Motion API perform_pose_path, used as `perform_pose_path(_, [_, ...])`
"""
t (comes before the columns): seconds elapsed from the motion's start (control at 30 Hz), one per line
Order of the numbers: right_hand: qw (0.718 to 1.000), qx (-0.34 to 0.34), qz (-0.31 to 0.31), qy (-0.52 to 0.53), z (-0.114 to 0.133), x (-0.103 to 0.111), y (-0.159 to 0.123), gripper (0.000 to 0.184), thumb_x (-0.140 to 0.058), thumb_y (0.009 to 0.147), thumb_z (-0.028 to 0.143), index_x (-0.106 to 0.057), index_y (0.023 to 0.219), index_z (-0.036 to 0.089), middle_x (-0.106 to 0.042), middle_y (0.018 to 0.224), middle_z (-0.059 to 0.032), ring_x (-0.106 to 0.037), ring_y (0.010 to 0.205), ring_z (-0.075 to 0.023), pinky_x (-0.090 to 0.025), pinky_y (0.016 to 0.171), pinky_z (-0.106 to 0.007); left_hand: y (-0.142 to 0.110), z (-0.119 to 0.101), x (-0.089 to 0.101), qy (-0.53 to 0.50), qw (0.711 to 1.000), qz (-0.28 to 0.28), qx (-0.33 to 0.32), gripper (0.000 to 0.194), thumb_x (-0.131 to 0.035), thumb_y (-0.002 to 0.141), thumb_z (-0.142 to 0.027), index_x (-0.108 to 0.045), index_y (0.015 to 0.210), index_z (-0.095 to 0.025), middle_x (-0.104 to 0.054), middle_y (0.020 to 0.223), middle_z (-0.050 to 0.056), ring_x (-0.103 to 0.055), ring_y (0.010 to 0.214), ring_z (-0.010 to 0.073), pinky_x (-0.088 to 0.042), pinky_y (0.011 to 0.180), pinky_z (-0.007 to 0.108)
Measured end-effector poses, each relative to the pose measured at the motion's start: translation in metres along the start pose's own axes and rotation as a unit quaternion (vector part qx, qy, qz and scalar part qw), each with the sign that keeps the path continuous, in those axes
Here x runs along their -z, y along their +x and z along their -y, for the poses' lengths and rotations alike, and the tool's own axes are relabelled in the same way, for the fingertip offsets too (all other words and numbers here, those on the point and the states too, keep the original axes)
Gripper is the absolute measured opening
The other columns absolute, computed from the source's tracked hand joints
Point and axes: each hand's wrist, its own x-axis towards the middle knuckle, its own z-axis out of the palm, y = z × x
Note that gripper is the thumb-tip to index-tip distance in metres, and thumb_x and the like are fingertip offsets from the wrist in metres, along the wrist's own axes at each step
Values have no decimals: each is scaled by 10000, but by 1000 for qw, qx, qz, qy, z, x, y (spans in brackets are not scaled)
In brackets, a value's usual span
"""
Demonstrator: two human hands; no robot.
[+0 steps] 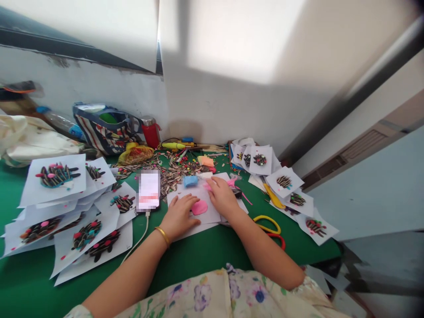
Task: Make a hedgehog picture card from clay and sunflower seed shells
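On a white paper sheet (212,216) lies a flattened pink piece of modelling clay (200,207). My left hand (183,215) rests on the sheet with its fingers apart, beside the clay and touching its left edge. My right hand (223,197) is at the sheet's far right, its fingertips pinched around a small bit of pink clay (207,187). A blue clay lump (190,181) and a white clay lump (206,176) sit just beyond the hands. More pink clay (232,183) lies in plastic wrapping to the right.
Stacks of paper with seed-and-clay hedgehog pictures stand left (54,176) and right (285,182). A plugged-in phone (148,192) lies left of the sheet. Sunflower seeds (168,172) are heaped behind. Yellow-and-red scissors (270,224), a red flask (150,132) and a bag (106,130) are nearby.
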Motion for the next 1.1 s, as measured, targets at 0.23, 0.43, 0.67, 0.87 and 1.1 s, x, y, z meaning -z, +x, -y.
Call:
perform_pose_path(0.23, [998,29,48,-11,18,7,-43,267,-525,901,210,-653,1135,220,-630,1022,-81,-522,985,-232,-429,896,-375,1,-6,-9,38,998,-31,31,561,-665,807,-354,-493,1325,-221,-579,1330,112,-472,1288,284,-234,1122,525])
perform_pose_path(0.43, [997,31,68,-9,17,-2,-59,313,-579,873,194,-617,1183,205,-620,1086,-81,-520,1024,-220,-423,919,-347,2,-11,-12,60,996,-50,38,475,-602,861,-325,-507,1312,-212,-594,1305,109,-502,1248,271,-273,1109,501])
perform_pose_path(0.67, [997,40,71,-19,15,-4,-61,328,-531,906,197,-591,1228,201,-624,1106,-86,-526,1025,-214,-431,909,-333,3,-8,-13,59,996,-45,41,492,-597,863,-342,-501,1321,-192,-592,1307,112,-508,1241,268,-282,1114,492])
perform_pose_path(0.87, [994,50,85,-51,17,0,-66,322,-494,935,216,-596,1240,233,-614,1177,-84,-524,1034,-220,-424,913,-345,3,-9,-13,65,995,-47,52,487,-582,870,-304,-496,1335,-188,-592,1306,114,-501,1250,267,-284,1115,493])
perform_pose_path(1.1, [992,47,87,-74,22,1,-67,365,-511,930,220,-556,1288,272,-600,1198,-87,-515,1054,-229,-411,906,-361,3,-11,-15,58,995,-51,56,475,-550,886,-347,-504,1329,-185,-579,1322,128,-499,1252,267,-265,1123,501])
